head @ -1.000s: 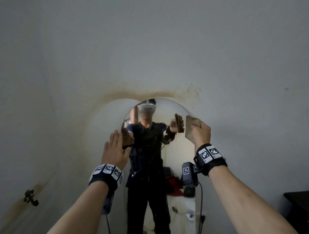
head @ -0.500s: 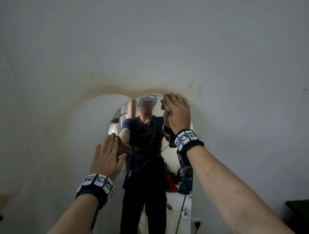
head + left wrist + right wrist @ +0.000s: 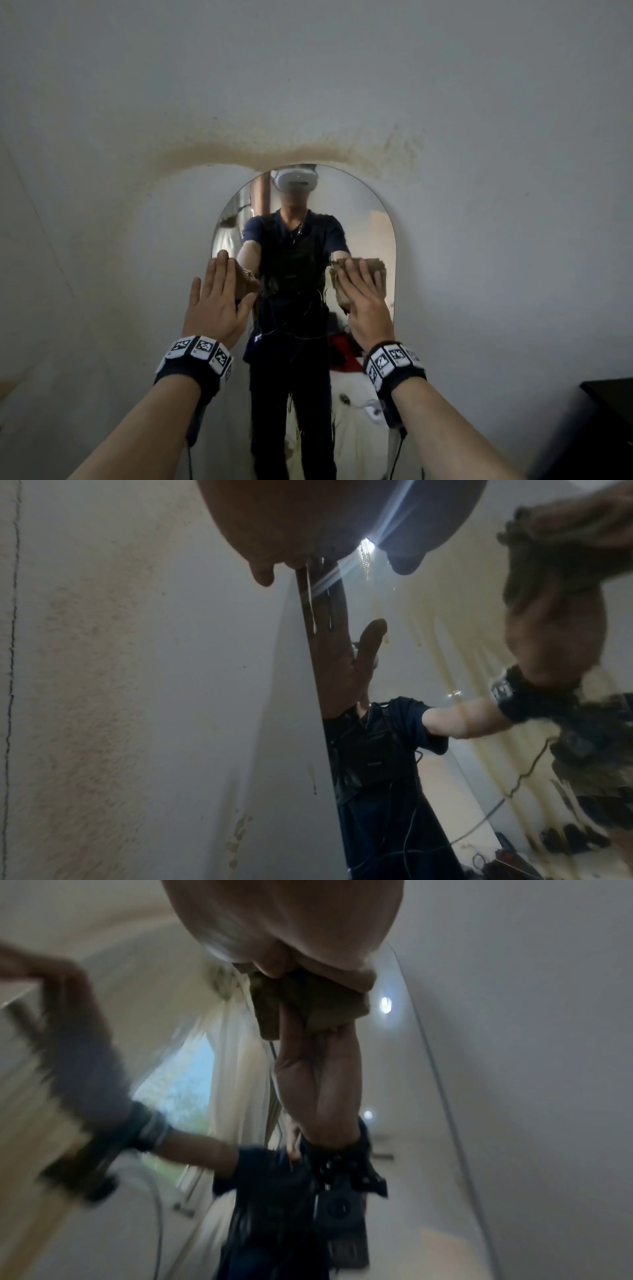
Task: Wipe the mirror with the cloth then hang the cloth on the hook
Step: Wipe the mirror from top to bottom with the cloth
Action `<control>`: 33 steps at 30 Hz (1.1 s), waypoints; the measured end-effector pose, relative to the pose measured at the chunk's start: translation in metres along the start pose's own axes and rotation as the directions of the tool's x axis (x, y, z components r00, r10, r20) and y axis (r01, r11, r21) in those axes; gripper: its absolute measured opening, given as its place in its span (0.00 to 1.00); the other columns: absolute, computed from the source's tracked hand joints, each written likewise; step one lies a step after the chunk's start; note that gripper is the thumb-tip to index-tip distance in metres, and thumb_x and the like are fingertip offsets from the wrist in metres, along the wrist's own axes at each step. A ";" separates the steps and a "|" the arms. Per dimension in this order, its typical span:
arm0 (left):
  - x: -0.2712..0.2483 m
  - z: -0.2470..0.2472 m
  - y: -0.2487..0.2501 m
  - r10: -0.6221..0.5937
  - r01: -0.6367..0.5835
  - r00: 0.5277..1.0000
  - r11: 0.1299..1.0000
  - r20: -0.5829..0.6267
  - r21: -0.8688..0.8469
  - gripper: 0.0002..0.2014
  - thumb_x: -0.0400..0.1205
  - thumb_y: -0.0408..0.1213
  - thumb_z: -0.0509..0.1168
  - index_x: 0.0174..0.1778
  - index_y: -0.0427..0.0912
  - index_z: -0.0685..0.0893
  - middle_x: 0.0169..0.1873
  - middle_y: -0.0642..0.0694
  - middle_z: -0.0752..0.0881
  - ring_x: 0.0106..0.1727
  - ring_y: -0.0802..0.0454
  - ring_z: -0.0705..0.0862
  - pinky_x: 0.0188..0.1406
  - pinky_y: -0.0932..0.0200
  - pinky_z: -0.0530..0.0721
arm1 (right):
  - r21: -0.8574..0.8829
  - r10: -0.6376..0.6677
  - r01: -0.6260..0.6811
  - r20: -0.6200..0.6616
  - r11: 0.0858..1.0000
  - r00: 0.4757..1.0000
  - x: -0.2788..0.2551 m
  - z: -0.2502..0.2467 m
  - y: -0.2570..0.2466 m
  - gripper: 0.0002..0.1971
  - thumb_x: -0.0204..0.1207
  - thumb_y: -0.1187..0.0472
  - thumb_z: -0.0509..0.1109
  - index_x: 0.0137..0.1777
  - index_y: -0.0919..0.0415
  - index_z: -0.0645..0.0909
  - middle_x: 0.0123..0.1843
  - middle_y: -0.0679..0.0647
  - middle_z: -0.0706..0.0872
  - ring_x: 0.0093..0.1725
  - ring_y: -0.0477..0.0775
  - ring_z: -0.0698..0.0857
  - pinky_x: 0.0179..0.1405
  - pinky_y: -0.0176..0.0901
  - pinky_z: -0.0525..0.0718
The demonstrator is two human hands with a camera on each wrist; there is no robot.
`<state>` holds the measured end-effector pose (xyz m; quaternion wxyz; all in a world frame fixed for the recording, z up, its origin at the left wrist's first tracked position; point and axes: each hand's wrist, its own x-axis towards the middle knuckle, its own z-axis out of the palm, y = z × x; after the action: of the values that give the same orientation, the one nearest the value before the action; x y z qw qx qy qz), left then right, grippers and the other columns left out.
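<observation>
At mirror [image 3: 358,209] mid-height, right hand [image 3: 366,303] holding cloth [image 3: 375,265], down from top

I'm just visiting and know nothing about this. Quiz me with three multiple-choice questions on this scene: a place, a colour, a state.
1. Where is the cloth? A on a hook; B against the right side of the mirror; C on the floor.
2. What colour is the cloth? A white; B blue; C brown.
3. How is the left hand? A flat, fingers straight; B clenched in a fist; C gripping the cloth.
Answers: 1 B, the right hand presses it to the glass there. 2 C, its folds look tan-brown. 3 A, its fingers lie straight at the mirror's left edge.
</observation>
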<state>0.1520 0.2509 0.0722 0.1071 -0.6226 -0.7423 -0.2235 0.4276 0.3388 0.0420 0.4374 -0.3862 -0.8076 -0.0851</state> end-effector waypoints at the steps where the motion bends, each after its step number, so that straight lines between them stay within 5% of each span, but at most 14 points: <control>1: 0.001 0.000 0.000 -0.002 0.002 1.000 1.000 0.004 -0.003 0.39 0.81 0.62 0.33 0.86 0.45 0.38 0.84 0.52 0.32 0.86 0.54 0.36 0.86 0.45 0.42 | 0.001 0.013 -0.013 0.028 1.000 1.000 -0.020 0.005 0.002 0.35 0.71 0.71 0.54 0.81 0.56 0.64 0.84 0.49 0.62 0.85 0.53 0.53 0.83 0.61 0.49; 7: -0.002 0.001 0.006 -0.031 0.032 0.999 0.997 0.013 -0.065 0.36 0.87 0.56 0.45 0.86 0.46 0.37 0.83 0.54 0.29 0.85 0.54 0.34 0.86 0.45 0.42 | 0.061 0.098 -0.106 0.110 0.993 0.989 -0.049 -0.008 -0.002 0.36 0.67 0.78 0.58 0.78 0.57 0.72 0.81 0.47 0.68 0.83 0.47 0.58 0.82 0.58 0.57; 10: -0.002 0.000 0.009 -0.042 0.043 0.999 0.996 0.020 -0.083 0.36 0.87 0.56 0.46 0.87 0.45 0.38 0.84 0.53 0.31 0.86 0.53 0.35 0.86 0.45 0.41 | 0.210 0.224 -0.211 -0.036 0.955 0.974 -0.016 -0.050 -0.011 0.35 0.72 0.83 0.61 0.76 0.56 0.74 0.77 0.44 0.71 0.79 0.51 0.70 0.81 0.51 0.64; 12: 0.000 0.000 0.013 -0.041 0.043 0.999 0.996 0.024 -0.084 0.36 0.87 0.56 0.48 0.87 0.44 0.40 0.86 0.51 0.35 0.86 0.52 0.37 0.85 0.44 0.43 | 0.202 0.233 -0.193 -0.197 0.960 0.952 0.025 -0.083 -0.008 0.34 0.73 0.83 0.62 0.76 0.57 0.74 0.77 0.46 0.72 0.79 0.53 0.70 0.82 0.59 0.63; 15: -0.001 -0.002 0.007 -0.050 0.049 0.999 0.996 -0.005 -0.079 0.36 0.88 0.55 0.49 0.87 0.43 0.42 0.86 0.51 0.37 0.87 0.51 0.38 0.85 0.43 0.44 | 0.073 0.135 -0.117 -0.369 0.991 0.919 0.110 -0.119 -0.004 0.28 0.76 0.75 0.61 0.75 0.56 0.75 0.79 0.52 0.71 0.82 0.57 0.65 0.82 0.66 0.53; 18: 0.000 0.002 0.009 -0.053 0.052 0.999 0.995 -0.011 -0.087 0.36 0.88 0.55 0.49 0.87 0.44 0.41 0.85 0.53 0.34 0.86 0.53 0.37 0.85 0.44 0.44 | -0.030 0.080 -0.092 -0.288 0.995 0.954 0.146 -0.106 0.003 0.26 0.77 0.63 0.52 0.73 0.57 0.78 0.80 0.58 0.71 0.82 0.62 0.64 0.81 0.69 0.53; 21: -0.001 0.005 0.011 -0.064 0.062 0.998 0.994 -0.014 -0.089 0.37 0.88 0.54 0.50 0.87 0.45 0.40 0.85 0.53 0.33 0.86 0.54 0.35 0.86 0.45 0.42 | 0.008 0.109 -0.108 -0.141 0.994 0.984 0.112 -0.058 0.014 0.26 0.79 0.64 0.51 0.77 0.58 0.72 0.83 0.58 0.66 0.83 0.63 0.59 0.81 0.70 0.53; 27: -0.004 0.006 0.014 -0.071 0.068 0.997 0.992 -0.028 -0.103 0.38 0.87 0.55 0.50 0.86 0.44 0.38 0.85 0.52 0.33 0.86 0.53 0.35 0.85 0.46 0.41 | 0.023 0.107 -0.105 -0.151 0.994 0.983 0.004 -0.010 0.039 0.24 0.83 0.63 0.50 0.78 0.61 0.71 0.82 0.56 0.67 0.84 0.61 0.59 0.81 0.68 0.57; 31: -0.004 0.006 0.013 -0.059 0.057 0.998 0.995 -0.028 -0.082 0.38 0.87 0.55 0.49 0.86 0.45 0.37 0.85 0.53 0.32 0.86 0.54 0.34 0.85 0.47 0.40 | -0.052 0.122 -0.124 -0.037 0.991 0.992 -0.078 0.011 0.043 0.32 0.75 0.74 0.59 0.80 0.57 0.67 0.83 0.52 0.64 0.85 0.58 0.54 0.80 0.67 0.60; 33: -0.004 0.005 0.010 -0.052 0.050 0.998 0.997 -0.019 -0.065 0.38 0.87 0.55 0.49 0.87 0.45 0.38 0.84 0.54 0.32 0.85 0.55 0.34 0.85 0.47 0.40 | -0.078 0.177 -0.171 0.070 0.982 0.982 -0.121 0.018 0.041 0.42 0.63 0.81 0.68 0.79 0.57 0.67 0.83 0.49 0.61 0.86 0.50 0.48 0.81 0.61 0.57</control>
<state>0.1634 0.2513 0.0679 0.0888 -0.6043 -0.7492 -0.2564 0.4835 0.3090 -0.0707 0.3979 -0.4737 -0.7833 -0.0604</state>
